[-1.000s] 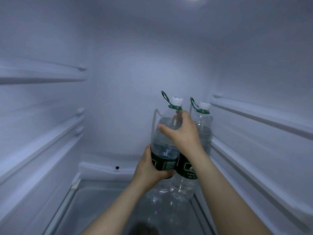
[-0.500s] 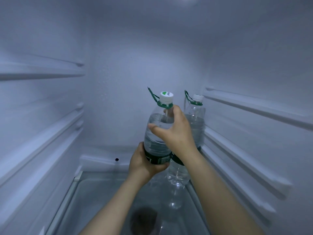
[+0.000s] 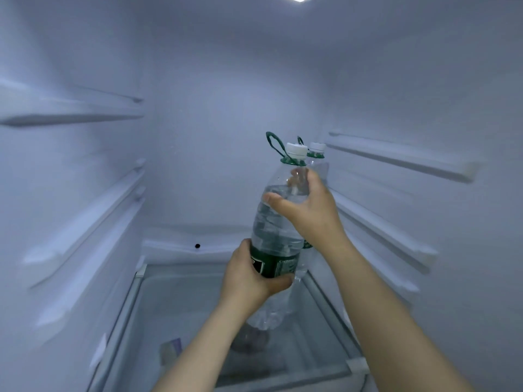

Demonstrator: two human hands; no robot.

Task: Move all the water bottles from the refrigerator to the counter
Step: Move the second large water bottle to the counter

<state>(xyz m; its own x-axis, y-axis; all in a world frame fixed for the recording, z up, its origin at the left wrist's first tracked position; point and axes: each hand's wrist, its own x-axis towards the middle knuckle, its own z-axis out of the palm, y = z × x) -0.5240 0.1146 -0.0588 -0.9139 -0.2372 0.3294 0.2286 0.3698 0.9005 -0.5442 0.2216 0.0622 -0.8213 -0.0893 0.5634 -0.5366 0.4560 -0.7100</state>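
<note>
The front bottle (image 3: pixel 268 230) has tilted and come nearer, now covering most of the rear bottle (image 3: pixel 318 165).

Clear bottle (image 3: pixel 271 222), white cap (image 3: pixel 296 149), green collar (image 3: pixel 291 162), dark-green label (image 3: pixel 273 265), perhaps white-printed.

Clear near bottle (image 3: pixel 267 230) tilted, far bottle (image 3: pixel 319 168) upright

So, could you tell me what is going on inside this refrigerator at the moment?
A person is taking a water bottle out of the refrigerator with both hands. The left hand grips it at the green label, and the right hand holds its shoulder. The bottle is tilted and seems to be off the glass shelf. A second bottle stands just behind it, to the right.
</note>
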